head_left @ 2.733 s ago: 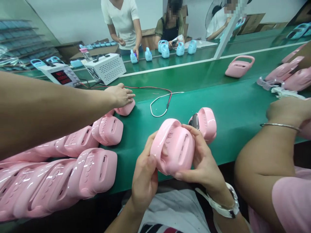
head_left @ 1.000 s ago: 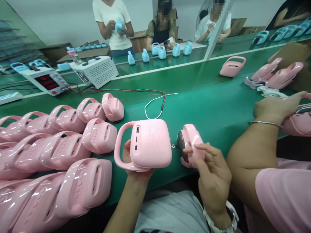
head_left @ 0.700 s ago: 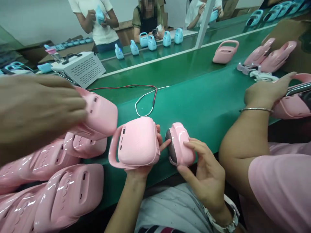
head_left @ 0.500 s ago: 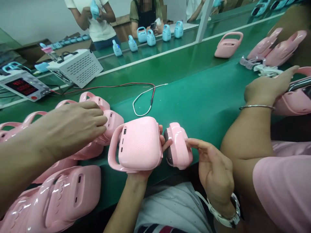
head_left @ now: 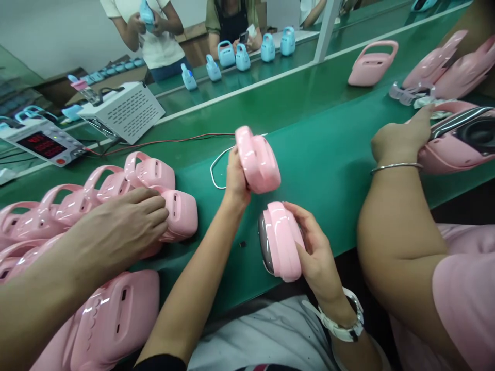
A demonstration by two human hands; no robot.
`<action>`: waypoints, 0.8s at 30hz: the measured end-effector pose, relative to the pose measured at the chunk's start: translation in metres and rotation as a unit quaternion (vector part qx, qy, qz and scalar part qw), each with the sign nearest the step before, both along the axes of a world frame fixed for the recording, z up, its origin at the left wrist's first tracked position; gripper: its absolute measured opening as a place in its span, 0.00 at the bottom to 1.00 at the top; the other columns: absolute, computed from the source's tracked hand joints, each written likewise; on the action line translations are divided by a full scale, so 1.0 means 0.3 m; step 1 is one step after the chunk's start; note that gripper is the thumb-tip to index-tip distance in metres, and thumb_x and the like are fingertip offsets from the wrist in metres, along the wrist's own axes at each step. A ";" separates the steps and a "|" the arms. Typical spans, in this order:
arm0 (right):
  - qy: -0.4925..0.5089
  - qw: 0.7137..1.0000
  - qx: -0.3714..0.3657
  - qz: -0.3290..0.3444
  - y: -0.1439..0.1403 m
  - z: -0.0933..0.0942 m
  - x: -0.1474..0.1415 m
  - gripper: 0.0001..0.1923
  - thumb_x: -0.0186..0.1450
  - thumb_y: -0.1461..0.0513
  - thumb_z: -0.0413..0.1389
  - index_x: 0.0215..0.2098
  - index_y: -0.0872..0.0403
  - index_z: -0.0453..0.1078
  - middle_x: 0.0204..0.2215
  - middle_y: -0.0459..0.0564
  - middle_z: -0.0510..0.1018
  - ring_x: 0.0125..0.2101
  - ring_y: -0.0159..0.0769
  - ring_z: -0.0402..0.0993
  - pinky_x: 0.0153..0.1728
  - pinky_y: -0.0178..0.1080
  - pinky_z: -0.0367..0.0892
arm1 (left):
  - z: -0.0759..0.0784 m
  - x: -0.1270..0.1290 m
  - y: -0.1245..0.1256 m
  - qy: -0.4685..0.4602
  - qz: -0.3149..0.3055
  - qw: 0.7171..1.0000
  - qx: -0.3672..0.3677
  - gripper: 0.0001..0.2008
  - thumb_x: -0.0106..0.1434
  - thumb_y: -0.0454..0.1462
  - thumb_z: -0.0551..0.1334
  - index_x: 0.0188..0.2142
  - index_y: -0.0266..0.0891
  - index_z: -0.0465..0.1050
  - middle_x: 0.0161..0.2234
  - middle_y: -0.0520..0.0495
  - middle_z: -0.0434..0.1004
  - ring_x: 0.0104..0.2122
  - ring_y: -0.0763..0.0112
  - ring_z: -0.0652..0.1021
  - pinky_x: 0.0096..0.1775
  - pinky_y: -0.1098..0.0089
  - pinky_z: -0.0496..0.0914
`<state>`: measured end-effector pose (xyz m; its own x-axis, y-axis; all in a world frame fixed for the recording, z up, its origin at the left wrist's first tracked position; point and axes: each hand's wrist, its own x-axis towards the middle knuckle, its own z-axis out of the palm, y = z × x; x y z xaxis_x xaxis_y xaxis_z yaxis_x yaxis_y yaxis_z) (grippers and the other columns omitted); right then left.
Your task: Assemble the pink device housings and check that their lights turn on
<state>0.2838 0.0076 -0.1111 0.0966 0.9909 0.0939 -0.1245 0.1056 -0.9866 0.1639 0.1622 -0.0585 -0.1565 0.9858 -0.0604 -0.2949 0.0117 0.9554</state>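
In each hand's fingers [head_left: 299, 216], a pink speaker [head_left: 258, 159].

Bright even overhead light, glossy glare, wide-angle stretch at edges.

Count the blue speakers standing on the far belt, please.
6 blue speakers, in a row from left to right: one, one, one, one, one, one. A seventh is held by the standing person; more may be hidden beyond the frame.

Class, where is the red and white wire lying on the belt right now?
In the head view, the red and white wire loops on the green conveyor belt at centre, just left of the left hand and its pink speaker shell.
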 end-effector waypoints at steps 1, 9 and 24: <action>0.008 1.000 -0.009 -0.005 -0.003 -0.001 -0.003 0.27 0.64 0.54 0.61 0.60 0.50 0.66 0.60 0.56 0.73 0.58 0.49 0.71 0.60 0.51 0.65 | -0.027 0.020 0.019 0.004 0.004 1.000 0.005 0.04 0.60 0.35 0.59 0.35 0.39 0.70 0.37 0.50 0.76 0.39 0.70 0.75 0.42 0.71 0.68; 0.023 0.999 -0.037 0.007 -0.014 0.001 -0.012 0.28 0.64 0.52 0.61 0.60 0.48 0.64 0.59 0.55 0.72 0.56 0.50 0.71 0.59 0.52 0.65 | -0.113 0.009 0.032 0.091 -0.090 0.988 0.087 0.17 0.51 0.32 0.62 0.42 0.40 0.75 0.44 0.49 0.78 0.45 0.63 0.75 0.44 0.70 0.67; 0.029 0.999 -0.033 0.007 -0.016 -0.013 -0.023 0.29 0.65 0.48 0.59 0.61 0.47 0.65 0.59 0.55 0.71 0.58 0.52 0.70 0.59 0.52 0.65 | -0.102 0.025 0.129 0.092 -0.076 0.993 0.008 0.08 0.52 0.38 0.65 0.31 0.38 0.70 0.30 0.51 0.72 0.32 0.69 0.72 0.34 0.71 0.64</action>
<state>0.2767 0.0028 -0.1151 0.0856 0.9960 0.0237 -0.1827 0.0391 -0.9824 0.1714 0.2009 -0.0892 -0.0135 0.9995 -0.0285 -0.1114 0.0269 0.9934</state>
